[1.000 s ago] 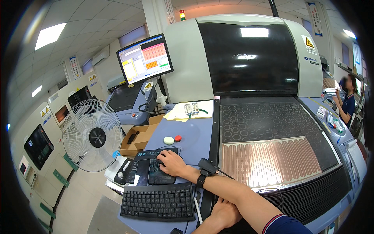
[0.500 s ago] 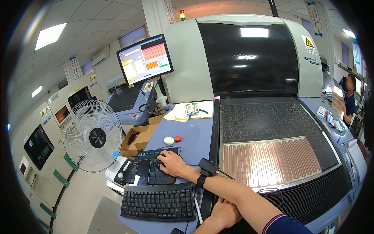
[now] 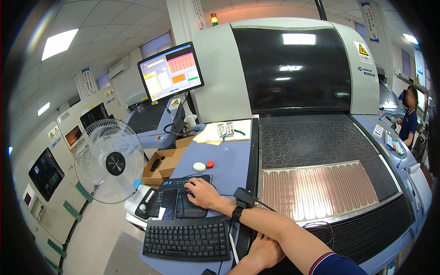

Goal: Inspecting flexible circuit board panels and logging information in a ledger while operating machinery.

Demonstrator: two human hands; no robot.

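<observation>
My right hand (image 3: 201, 192) reaches across to the left and rests over a dark computer mouse (image 3: 187, 189), its fingers curled on it. The mouse sits on a black printed mouse pad (image 3: 195, 211). A black device is strapped to my right wrist. My left hand (image 3: 266, 251) is tucked beneath the right forearm, which hides its fingers. Below the pad lies a black keyboard (image 3: 185, 238), and a dark phone (image 3: 169, 201) is on the pad's left part. To the right, a copper-coloured panel with rows of long strips (image 3: 316, 190) lies flat on the machine bed.
A lit monitor (image 3: 170, 71) stands beyond the desk. Green and red buttons (image 3: 204, 165) are set in the blue surface. Papers (image 3: 211, 133), a cardboard box (image 3: 167, 162) and a fan (image 3: 110, 160) stand around. A large machine (image 3: 293, 68) rises ahead; another person (image 3: 409, 114) is at the far right.
The person at the far right no longer shows the copper-coloured sheet they were holding up. My own hands have hardly moved.
</observation>
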